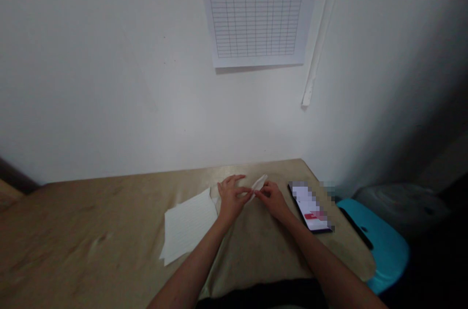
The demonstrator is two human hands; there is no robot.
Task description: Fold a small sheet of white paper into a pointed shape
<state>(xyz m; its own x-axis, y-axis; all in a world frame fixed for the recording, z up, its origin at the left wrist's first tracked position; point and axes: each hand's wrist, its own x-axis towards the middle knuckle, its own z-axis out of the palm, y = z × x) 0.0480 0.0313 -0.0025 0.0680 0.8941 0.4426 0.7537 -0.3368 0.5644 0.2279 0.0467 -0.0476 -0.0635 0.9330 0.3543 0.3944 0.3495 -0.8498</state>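
Note:
Both of my hands meet over the far middle of a tan table [91,231]. My left hand [230,197] pinches one side of a small folded white paper [259,183], with the fingers curled. My right hand [272,197] pinches the same folded paper from the other side. The paper's narrow end sticks up and away between the two hands. A stack of lined white sheets [188,225] lies flat on the table just left of my left hand.
A phone [310,206] with a lit screen lies on the table right of my right hand. A blue stool [380,245] stands past the table's right edge. A printed grid sheet [256,19] hangs on the white wall ahead.

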